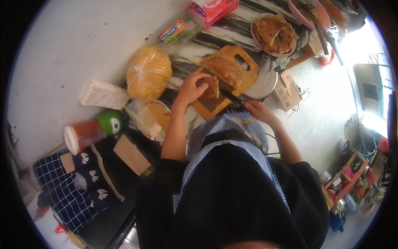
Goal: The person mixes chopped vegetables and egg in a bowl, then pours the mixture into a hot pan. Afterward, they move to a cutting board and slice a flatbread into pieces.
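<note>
A folded, browned stuffed flatbread (224,70) lies on a wooden cutting board (206,112) with a handle slot. Beside it, towards me, is a smaller cut piece (210,89) with a pale, greenish filling along its edge. My left hand (195,87) holds this piece against the board, fingertips and thumb on it. In my right hand (259,111) is the handle of a dark-bladed knife (231,97). Its blade points left, with the tip close by the cut piece. Part of the blade's tip is hard to make out.
A plate (252,29) of browned flatbreads stands beyond the board, a round white plate (266,83) to its right. A bag of yellow noodles (149,73), a bowl of orange-brown liquid (161,113) and a wrapped white block (104,95) sit left. A cardboard box (287,91) is right.
</note>
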A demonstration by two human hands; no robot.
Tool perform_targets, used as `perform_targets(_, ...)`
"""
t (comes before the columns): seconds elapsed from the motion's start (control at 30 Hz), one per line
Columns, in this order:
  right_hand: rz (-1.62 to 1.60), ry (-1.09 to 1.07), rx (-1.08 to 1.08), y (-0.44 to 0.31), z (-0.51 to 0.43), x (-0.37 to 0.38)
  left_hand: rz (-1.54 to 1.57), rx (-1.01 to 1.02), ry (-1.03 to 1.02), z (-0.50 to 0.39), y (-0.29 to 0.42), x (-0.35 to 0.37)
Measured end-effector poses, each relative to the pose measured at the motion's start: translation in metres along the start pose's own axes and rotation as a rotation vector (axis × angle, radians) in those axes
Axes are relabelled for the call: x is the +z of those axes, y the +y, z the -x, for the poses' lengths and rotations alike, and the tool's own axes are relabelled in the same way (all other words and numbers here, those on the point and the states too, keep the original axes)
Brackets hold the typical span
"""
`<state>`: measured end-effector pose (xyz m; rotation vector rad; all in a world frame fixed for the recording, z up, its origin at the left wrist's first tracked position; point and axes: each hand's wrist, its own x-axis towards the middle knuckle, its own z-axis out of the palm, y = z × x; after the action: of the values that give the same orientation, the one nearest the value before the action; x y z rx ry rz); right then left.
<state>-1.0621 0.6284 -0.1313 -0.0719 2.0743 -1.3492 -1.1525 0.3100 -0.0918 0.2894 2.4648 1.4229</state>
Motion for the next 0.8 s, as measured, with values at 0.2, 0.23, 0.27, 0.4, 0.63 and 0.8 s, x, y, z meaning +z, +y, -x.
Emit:
perform_targets(0.2,-0.208,-0.185,0.222,-0.013,-0.006,-0.003,-0.009,-0.186,0.046,0.005,0.006,-0.005)
perform_targets(0.23,-0.237,-0.200,0.247,-0.016,-0.005,-0.004,-0.001,-0.185,0.059,0.005,0.009,-0.007)
perform_targets(0.27,-0.266,-0.214,0.272,-0.019,-0.002,-0.006,0.008,-0.200,0.069,0.005,0.014,-0.008)
perform_targets(0.4,-0.292,-0.198,0.280,-0.036,0.012,-0.024,-0.026,-0.161,0.058,-0.009,0.048,-0.015)
perform_targets(0.63,-0.469,0.042,0.165,-0.058,0.044,-0.090,-0.041,0.149,-0.019,-0.107,0.138,0.002)
perform_targets(0.8,-0.612,0.280,0.118,-0.052,0.040,-0.143,-0.143,0.319,-0.103,-0.219,0.189,0.047)
